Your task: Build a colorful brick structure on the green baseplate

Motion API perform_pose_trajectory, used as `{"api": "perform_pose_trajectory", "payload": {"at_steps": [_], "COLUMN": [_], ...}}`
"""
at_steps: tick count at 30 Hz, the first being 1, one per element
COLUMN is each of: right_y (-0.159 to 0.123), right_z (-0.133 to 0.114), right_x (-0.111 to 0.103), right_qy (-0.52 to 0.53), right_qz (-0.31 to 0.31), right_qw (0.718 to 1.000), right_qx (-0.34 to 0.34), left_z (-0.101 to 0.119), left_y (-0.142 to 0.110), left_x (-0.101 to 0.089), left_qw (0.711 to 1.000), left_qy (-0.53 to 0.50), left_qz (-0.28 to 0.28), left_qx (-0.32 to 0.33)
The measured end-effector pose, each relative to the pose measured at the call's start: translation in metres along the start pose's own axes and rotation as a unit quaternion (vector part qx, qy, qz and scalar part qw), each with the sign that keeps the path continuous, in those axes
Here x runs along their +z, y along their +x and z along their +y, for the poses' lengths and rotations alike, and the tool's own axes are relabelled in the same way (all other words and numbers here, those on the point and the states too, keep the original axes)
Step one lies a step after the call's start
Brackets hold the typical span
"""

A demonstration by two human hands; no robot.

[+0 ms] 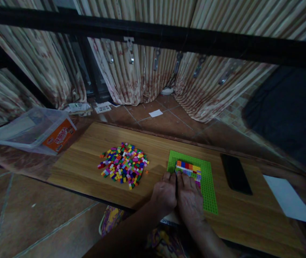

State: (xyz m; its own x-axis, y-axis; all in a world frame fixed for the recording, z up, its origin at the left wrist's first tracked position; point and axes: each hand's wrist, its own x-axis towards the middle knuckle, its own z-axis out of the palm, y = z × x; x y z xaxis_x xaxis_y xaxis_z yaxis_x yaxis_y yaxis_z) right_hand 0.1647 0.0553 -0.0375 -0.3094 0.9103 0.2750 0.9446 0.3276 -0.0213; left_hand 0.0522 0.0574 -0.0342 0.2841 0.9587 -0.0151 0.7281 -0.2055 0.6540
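A green studded baseplate (209,190) lies on the wooden board, with a block of coloured toy bricks (189,166) built up in rows on its upper left part. My left hand (165,193) rests at the plate's left edge, its fingers curled closed towards the bricks. Beside it, almost touching, my right hand (190,197) covers the lower part of the built rows, fingers together and bent down onto them. Whatever sits under or between the fingertips is hidden. Left of my hands spreads a loose pile of small mixed-colour bricks (124,165).
A black phone (236,173) lies right of the baseplate, and a white paper sheet (290,199) beyond it. A clear plastic bin (34,132) with an orange label stands at the left end of the wooden board (77,172). Striped curtains (142,75) hang behind a dark metal bar (153,34).
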Motion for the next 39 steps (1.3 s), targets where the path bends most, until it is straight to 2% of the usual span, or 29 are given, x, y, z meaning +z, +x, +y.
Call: {"api": "perform_pose_trajectory", "payload": {"at_steps": [4,8,12,16,18,21,25,29,33,39], "right_y": [-0.003,-0.006,-0.011,-0.019,-0.023,-0.024,-0.011,0.015,0.047,0.100], "right_z": [-0.001,0.008,0.019,0.017,0.009,-0.012,-0.048,-0.080,-0.107,-0.136], "right_x": [0.001,0.007,0.016,0.018,0.018,0.016,0.010,0.007,0.010,0.022], "right_qy": [-0.004,0.021,0.081,0.169,0.204,0.248,0.291,0.316,0.320,0.273], "right_qz": [0.000,0.031,0.078,0.124,0.126,0.088,0.047,0.023,-0.005,-0.029], "right_qw": [1.000,0.999,0.994,0.976,0.969,0.964,0.956,0.946,0.941,0.945], "right_qx": [-0.016,-0.028,0.007,0.067,0.066,0.028,-0.016,-0.069,-0.113,-0.180], "left_z": [-0.001,-0.005,-0.019,-0.043,-0.056,-0.072,-0.091,-0.106,-0.113,-0.123], "left_y": [-0.001,-0.011,-0.040,-0.078,-0.095,-0.114,-0.126,-0.130,-0.130,-0.132], "left_x": [0.000,-0.003,-0.016,-0.043,-0.058,-0.077,-0.091,-0.095,-0.098,-0.100], "left_qw": [1.000,1.000,0.998,0.990,0.983,0.973,0.958,0.944,0.941,0.927], "left_qy": [-0.002,-0.003,-0.027,-0.073,-0.090,-0.111,-0.107,-0.099,-0.103,-0.098], "left_qz": [0.008,0.016,0.053,0.108,0.144,0.186,0.237,0.274,0.279,0.304], "left_qx": [0.011,0.001,-0.018,-0.047,-0.064,-0.082,-0.121,-0.157,-0.161,-0.196]}}
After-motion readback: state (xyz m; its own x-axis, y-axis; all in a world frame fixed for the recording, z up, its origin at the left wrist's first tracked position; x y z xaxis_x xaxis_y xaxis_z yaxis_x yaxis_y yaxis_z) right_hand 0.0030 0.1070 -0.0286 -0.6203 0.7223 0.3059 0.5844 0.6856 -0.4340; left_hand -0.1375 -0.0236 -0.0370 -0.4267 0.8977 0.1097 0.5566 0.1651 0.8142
